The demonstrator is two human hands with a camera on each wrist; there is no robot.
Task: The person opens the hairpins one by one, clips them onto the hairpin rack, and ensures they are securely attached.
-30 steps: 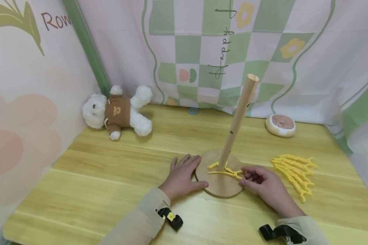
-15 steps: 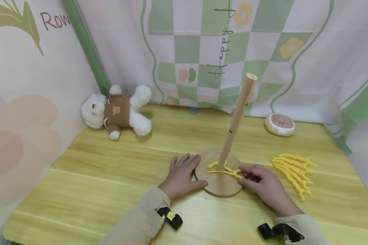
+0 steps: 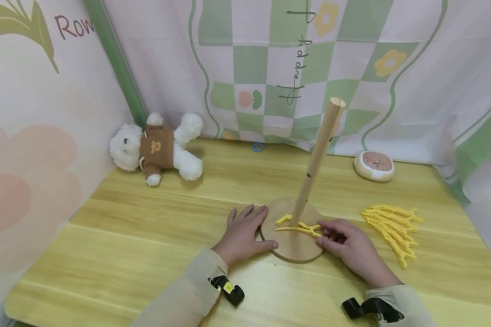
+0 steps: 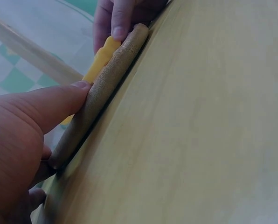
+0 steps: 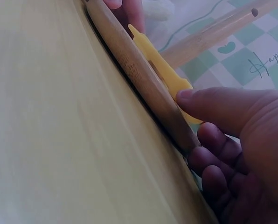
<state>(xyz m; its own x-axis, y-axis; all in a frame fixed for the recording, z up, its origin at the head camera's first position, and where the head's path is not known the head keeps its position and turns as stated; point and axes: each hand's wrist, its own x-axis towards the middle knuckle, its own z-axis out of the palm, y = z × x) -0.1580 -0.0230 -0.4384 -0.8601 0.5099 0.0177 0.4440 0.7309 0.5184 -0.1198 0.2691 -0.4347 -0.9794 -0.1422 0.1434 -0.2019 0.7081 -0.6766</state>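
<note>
A wooden post (image 3: pixel 318 161) with small dark holes rises from a round wooden base (image 3: pixel 296 250). Low on the base lies a yellow forked plastic piece (image 3: pixel 298 230), one strip in front of the post's foot and a notched strip behind it; whether the strips are joined cannot be seen. My right hand (image 3: pixel 352 245) pinches its right end with thumb and index finger; the thumb (image 5: pixel 213 102) lies on the yellow piece in the right wrist view. My left hand (image 3: pixel 244 236) rests at the base's left edge, fingers spread, thumb (image 4: pixel 59 102) on the rim.
More yellow forked pieces (image 3: pixel 393 229) lie fanned out right of my right hand. A white and pink clock-like object (image 3: pixel 374 166) stands at the back right. A plush toy (image 3: pixel 157 147) lies at the back left, and a blue ring (image 3: pixel 258 147) near the curtain.
The yellow piece and my right hand have shifted very slightly to the left. My left hand and the wooden base stay where they were.
</note>
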